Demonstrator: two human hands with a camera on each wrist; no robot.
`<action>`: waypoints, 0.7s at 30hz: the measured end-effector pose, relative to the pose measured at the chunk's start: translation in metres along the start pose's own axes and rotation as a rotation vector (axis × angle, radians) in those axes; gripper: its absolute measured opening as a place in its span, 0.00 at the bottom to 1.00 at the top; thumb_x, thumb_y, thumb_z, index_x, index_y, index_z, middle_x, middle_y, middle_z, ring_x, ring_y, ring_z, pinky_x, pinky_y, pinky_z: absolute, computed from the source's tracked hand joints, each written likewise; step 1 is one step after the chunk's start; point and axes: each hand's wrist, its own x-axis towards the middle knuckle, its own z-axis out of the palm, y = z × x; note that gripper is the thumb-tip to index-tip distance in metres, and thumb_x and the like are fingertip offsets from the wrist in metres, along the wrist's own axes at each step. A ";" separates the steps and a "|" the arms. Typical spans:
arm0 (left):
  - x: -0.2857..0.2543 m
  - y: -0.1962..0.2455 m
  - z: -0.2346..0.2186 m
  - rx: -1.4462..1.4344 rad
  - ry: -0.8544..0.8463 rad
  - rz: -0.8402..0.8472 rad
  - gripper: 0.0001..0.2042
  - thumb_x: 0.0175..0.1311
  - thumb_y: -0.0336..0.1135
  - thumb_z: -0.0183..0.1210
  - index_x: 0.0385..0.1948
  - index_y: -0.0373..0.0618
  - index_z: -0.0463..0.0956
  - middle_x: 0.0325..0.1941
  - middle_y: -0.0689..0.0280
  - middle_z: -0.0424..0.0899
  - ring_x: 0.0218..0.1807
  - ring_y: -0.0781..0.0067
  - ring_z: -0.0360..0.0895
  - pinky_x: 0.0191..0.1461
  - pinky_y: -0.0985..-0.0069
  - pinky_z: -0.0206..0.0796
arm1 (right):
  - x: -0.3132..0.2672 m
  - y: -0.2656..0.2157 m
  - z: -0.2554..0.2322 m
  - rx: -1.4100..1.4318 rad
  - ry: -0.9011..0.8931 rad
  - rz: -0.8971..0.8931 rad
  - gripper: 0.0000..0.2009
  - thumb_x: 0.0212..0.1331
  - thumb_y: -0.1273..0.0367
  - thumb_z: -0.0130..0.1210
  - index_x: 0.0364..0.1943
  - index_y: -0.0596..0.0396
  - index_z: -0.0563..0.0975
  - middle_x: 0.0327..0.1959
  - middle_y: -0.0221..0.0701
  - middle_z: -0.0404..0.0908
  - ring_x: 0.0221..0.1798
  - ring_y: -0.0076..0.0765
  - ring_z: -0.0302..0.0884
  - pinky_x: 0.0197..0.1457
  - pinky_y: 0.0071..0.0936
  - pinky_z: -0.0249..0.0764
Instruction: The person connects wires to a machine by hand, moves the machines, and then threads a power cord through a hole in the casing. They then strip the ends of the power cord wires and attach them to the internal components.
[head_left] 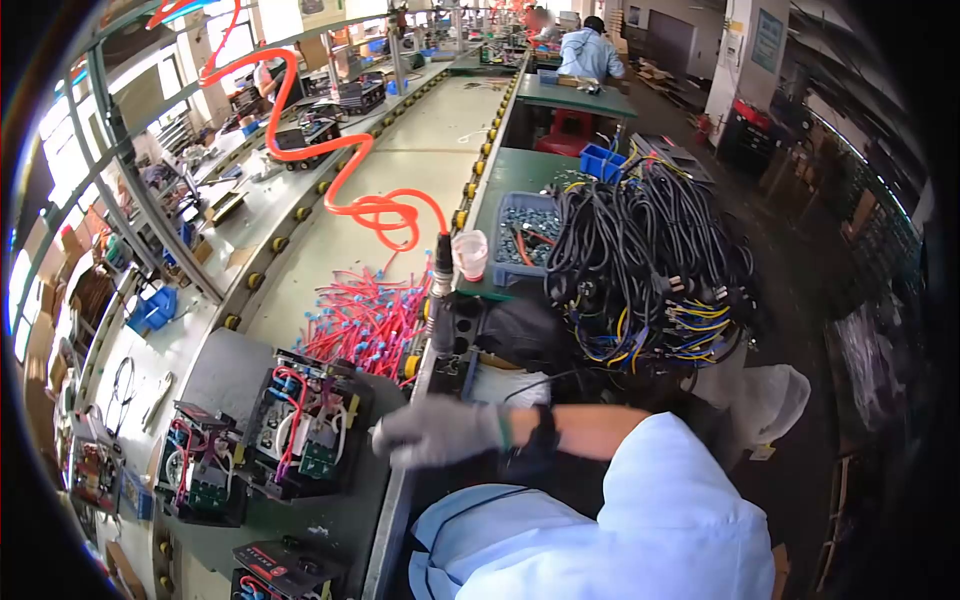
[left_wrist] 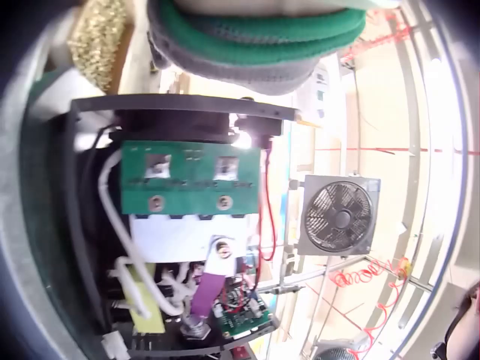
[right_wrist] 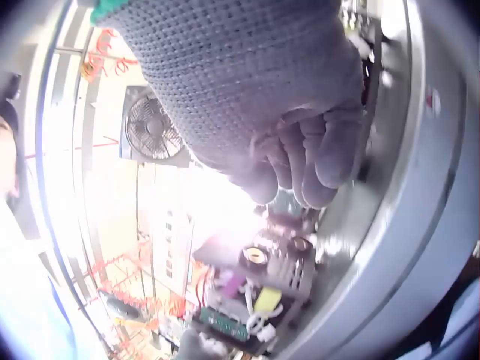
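Note:
My right hand [head_left: 440, 432], in a grey knitted glove, hovers at the metal edge of the line, just right of an opened electronic unit [head_left: 305, 425]. In the right wrist view its fingers [right_wrist: 337, 154] are loosely bent, with nothing seen held. Another opened unit stands beside the first, and one more [head_left: 285, 570] is at the bottom edge. Only the back and green cuff of my left hand [left_wrist: 262, 45] show in the left wrist view, fingers hidden, above a black-framed unit with a green circuit board [left_wrist: 191, 176] and a purple lead [left_wrist: 208, 294].
Red leads [head_left: 365, 315] with blue ends are heaped on the line beyond the units. Right of it are a blue bin of small parts [head_left: 525, 235], a clear cup [head_left: 470, 255] and bundled black power cords [head_left: 650, 250]. An orange coiled air hose [head_left: 345, 165] hangs over the line.

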 end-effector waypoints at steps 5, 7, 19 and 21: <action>-0.022 0.008 0.014 0.022 0.005 -0.003 0.26 0.70 0.48 0.56 0.63 0.39 0.69 0.53 0.60 0.80 0.53 0.65 0.79 0.58 0.66 0.73 | -0.043 -0.045 -0.144 -0.357 0.372 0.114 0.10 0.61 0.69 0.61 0.45 0.54 0.82 0.41 0.32 0.86 0.43 0.31 0.85 0.49 0.29 0.80; -0.031 0.014 0.015 0.030 0.028 0.016 0.27 0.70 0.48 0.57 0.63 0.39 0.69 0.53 0.59 0.80 0.53 0.64 0.79 0.58 0.65 0.73 | -0.064 -0.052 -0.189 -0.583 0.557 0.413 0.14 0.58 0.62 0.59 0.45 0.55 0.81 0.37 0.40 0.86 0.38 0.41 0.86 0.45 0.32 0.80; -0.078 0.052 0.018 0.129 0.115 0.091 0.28 0.67 0.49 0.60 0.63 0.40 0.69 0.54 0.57 0.80 0.54 0.62 0.79 0.59 0.64 0.73 | -0.145 0.061 -0.314 -1.104 0.686 1.438 0.30 0.48 0.64 0.61 0.59 0.59 0.70 0.55 0.52 0.81 0.57 0.56 0.81 0.60 0.45 0.77; -0.085 0.057 0.018 0.146 0.133 0.104 0.29 0.67 0.49 0.60 0.63 0.41 0.69 0.54 0.57 0.80 0.54 0.62 0.79 0.59 0.63 0.73 | -0.166 0.065 -0.324 -1.018 0.925 1.239 0.35 0.41 0.62 0.70 0.57 0.62 0.73 0.50 0.52 0.83 0.54 0.54 0.83 0.60 0.40 0.76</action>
